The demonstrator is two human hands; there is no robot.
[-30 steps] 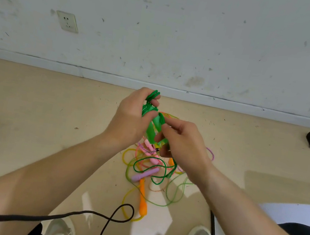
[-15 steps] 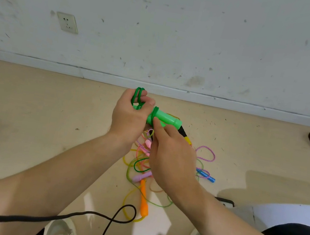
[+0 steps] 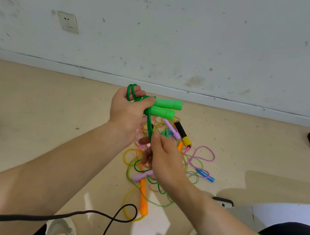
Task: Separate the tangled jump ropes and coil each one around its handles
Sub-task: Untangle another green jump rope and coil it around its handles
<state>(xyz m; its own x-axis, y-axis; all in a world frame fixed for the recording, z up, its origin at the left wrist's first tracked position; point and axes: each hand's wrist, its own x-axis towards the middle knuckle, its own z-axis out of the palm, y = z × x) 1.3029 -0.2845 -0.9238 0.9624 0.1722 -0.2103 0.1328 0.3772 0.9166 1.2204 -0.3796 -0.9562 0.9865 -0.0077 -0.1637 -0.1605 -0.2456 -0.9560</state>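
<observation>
My left hand [image 3: 127, 110] grips both green handles [image 3: 167, 108] and loops of green cord [image 3: 149, 124]; my right hand [image 3: 165, 160] pinches that cord just below the handles; rope tangle [image 3: 143, 197] lies beneath the handles.

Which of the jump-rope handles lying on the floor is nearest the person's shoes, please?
The orange handle: it lies at the pile's near edge, while the pink handle, blue handle and black-and-yellow handle lie farther toward the wall.

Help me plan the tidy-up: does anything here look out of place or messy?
Yes. A tangle of coloured jump ropes lies heaped on the floor, cords crossing every way. A black cable loops across its near edge, where it could snag.
</observation>
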